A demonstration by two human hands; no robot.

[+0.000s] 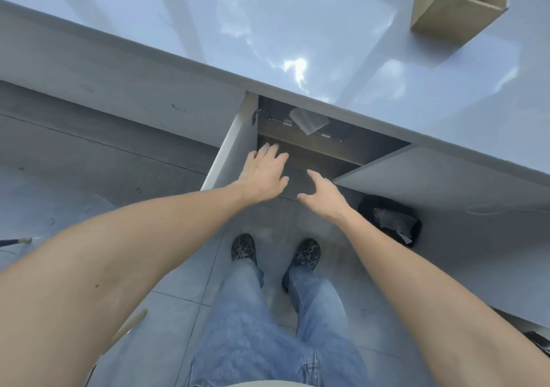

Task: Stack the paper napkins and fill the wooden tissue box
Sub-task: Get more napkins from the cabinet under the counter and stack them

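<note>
The wooden tissue box (455,5) stands open and empty-looking on the glossy grey counter (297,44) at the far right. Below the counter edge a cabinet stands with both doors swung out. On its upper shelf lies a clear plastic-wrapped white packet (308,120), possibly napkins. My left hand (265,172) reaches into the cabinet mouth with fingers spread, holding nothing. My right hand (323,196) hovers beside it, fingers apart and empty, just below the shelf edge.
The left cabinet door (232,148) and the right door (446,178) flank my arms. A black bag with paper scraps (393,222) sits on the tiled floor by the right door. My feet (273,252) stand close to the cabinet.
</note>
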